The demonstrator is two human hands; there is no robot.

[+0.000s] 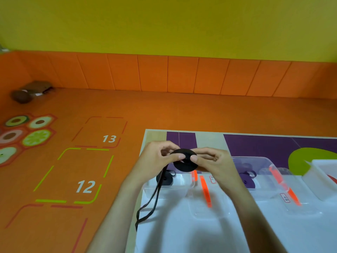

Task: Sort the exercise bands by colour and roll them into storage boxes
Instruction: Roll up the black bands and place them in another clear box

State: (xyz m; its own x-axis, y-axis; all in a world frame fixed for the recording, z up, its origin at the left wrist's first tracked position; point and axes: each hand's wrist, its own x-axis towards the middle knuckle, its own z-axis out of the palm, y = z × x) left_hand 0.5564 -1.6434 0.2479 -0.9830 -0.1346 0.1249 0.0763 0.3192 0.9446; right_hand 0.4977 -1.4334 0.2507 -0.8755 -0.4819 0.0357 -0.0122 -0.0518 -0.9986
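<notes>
A black exercise band [185,160] is partly wound into a flat roll that I hold above the table. My left hand [160,157] pinches the roll's left side and my right hand [211,161] pinches its right side. The loose tail of the band hangs down past the table's left edge. Below the roll stands a clear storage box [169,189] with a rolled black band [165,178] inside. To the right, another clear box [264,194] holds a rolled purple band [247,178].
Clear lids with orange clips [205,190] lie on the white table surface [182,234] in front of the boxes. A white container [322,178] sits at the far right. The orange floor [82,161] with numbered squares lies to the left.
</notes>
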